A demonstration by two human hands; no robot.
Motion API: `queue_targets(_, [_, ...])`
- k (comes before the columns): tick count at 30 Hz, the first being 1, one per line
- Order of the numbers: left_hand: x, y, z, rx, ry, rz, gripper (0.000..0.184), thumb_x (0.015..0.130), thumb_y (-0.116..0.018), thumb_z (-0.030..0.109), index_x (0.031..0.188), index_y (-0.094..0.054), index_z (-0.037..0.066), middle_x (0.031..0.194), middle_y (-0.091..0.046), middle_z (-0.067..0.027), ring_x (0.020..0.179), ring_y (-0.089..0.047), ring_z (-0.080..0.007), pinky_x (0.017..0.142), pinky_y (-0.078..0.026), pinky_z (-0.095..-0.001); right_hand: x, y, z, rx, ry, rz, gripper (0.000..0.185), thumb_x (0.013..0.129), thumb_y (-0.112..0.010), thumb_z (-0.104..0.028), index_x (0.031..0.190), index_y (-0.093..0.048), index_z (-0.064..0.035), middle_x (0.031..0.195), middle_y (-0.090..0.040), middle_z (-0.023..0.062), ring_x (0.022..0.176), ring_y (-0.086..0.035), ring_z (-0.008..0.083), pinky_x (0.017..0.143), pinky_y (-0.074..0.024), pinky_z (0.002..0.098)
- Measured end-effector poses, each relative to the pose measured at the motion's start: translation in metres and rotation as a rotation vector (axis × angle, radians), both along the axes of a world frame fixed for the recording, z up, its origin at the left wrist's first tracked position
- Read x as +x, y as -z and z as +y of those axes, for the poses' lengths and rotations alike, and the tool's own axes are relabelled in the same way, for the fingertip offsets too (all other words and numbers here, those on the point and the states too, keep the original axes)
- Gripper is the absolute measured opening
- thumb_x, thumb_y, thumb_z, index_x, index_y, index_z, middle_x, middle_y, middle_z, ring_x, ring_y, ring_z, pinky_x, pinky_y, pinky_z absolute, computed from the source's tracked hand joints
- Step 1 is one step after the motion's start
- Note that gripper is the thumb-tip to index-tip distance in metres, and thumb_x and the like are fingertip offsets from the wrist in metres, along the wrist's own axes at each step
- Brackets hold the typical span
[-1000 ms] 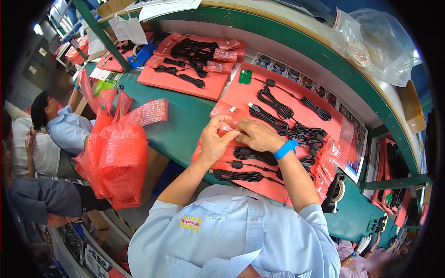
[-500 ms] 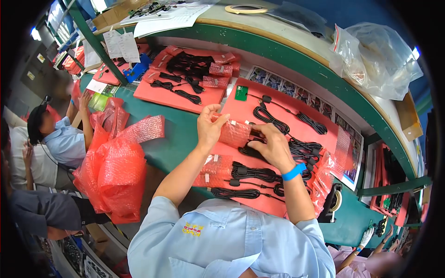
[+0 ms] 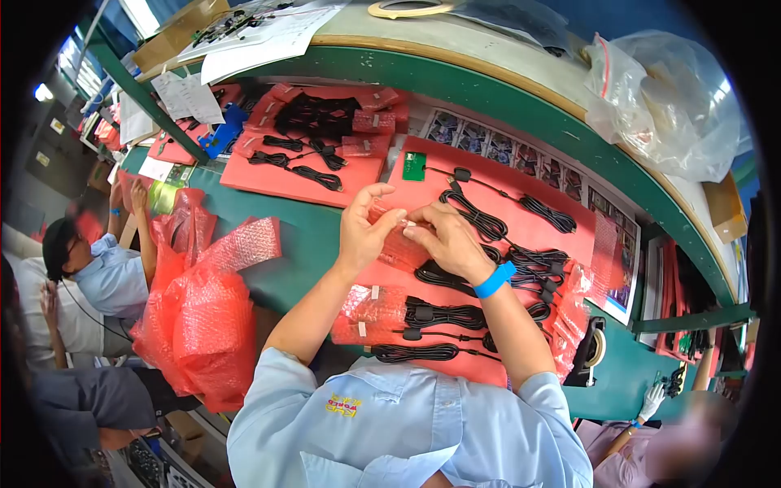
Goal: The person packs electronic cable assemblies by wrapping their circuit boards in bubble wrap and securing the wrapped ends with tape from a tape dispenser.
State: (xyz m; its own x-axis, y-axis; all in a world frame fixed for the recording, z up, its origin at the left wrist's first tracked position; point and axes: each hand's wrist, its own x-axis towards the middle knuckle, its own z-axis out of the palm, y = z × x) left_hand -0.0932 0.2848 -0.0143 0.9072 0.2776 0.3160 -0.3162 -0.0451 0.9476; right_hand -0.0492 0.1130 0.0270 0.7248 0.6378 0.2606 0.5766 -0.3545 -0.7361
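Light-blue shirt (image 3: 407, 435) | upside-down red "WORLD" (image 3: 342, 405), seemingly | yellow letters (image 3: 342, 412) unclear

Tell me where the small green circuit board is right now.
In the head view, the green circuit board lies flat on the upper left corner of the pink foam sheet, just left of a cable's black block.

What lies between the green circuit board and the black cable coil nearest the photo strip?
A thin black lead with a black block near the green circuit board runs toward that coil, as the head view shows.
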Motion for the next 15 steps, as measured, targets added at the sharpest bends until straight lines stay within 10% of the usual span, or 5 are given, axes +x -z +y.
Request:
queue_targets(10, [0.033, 0.017, 0.007, -0.089, 0.06, 0.087, 0.032, 0.082, -0.067, 0.002, 0.112, -0.055, 0.0, 0.084, -0.061, -0.0024, 0.072, -0.057, -0.0066, 0.068, -0.046, -0.0199, -0.002, 0.001, -0.004, -0.093, 0.085, -0.035, 0.028, 0.083, -0.065, -0.024, 0.091, -0.064, 0.0021, 0.087, -0.061, 0.0207, 0.087, -0.059, 0.0375, 0.076, -0.0465, 0.0439])
queue_targets(15, [0.097, 0.042, 0.026, 0.517, -0.161, 0.209, 0.035, 0.081, -0.072, 0.022, 0.102, -0.059, -0.002, 0.082, -0.064, -0.0071, 0.072, -0.06, -0.014, 0.067, -0.048, -0.0278, -0.035, -0.082, -0.101, -0.079, 0.46, -0.096, 0.034, 0.079, -0.071, -0.023, 0.099, -0.064, 0.0035, 0.093, -0.065, 0.0194, 0.085, -0.064, 0.0322, 0.074, -0.05, 0.0371])
